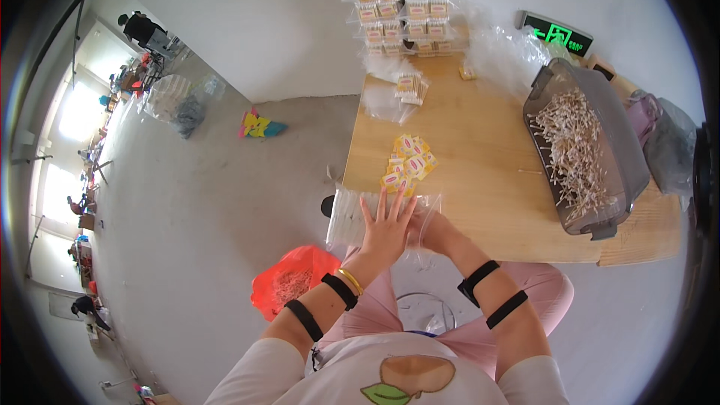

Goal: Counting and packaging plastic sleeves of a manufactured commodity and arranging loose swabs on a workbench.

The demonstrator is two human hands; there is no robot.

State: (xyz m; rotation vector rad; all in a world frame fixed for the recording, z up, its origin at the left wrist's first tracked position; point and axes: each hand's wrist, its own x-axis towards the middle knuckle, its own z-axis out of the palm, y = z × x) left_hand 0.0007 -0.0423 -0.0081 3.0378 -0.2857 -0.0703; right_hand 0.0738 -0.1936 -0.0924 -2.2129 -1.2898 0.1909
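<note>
Nearest, the wearer: white shirt (352,371) with fruit-and-leaf motif, pink trousers (536,285), paired black bands on each forearm, yellow bangle (350,280) at the left wrist. Left hand (385,231): palm down, fingers spread apart, laid flat across a stack of clear plastic bags (346,214). Right hand (436,232): bent at the right end of the same stack; its fingers are partly hidden, so whether they pinch the plastic cannot be told. The stack lies at the near left corner of the wooden tabletop (480,180). Below and left, on the floor (195,202): one red plastic bag (264,285), open, with pale pinkish bits inside. Just beyond the left fingertips: a loose, overlapping pile of yellow-and-white cards (411,161). At right: a tilted grey translucent bin (626,161), holding a heap of cotton swabs (571,150); beside it, a grey bag (670,150). Farther along the tabletop: one clear packet of swabs (411,88), then a heap of clear film (499,49) and stacked filled packets (375,11) near the wall. Also there: one green-lit sign (557,33). On the floor at left: a pink, yellow and blue item (261,126), then a large translucent sack (166,97). Farthest: a person in a black top (141,28) and bright windows (79,112).
</note>
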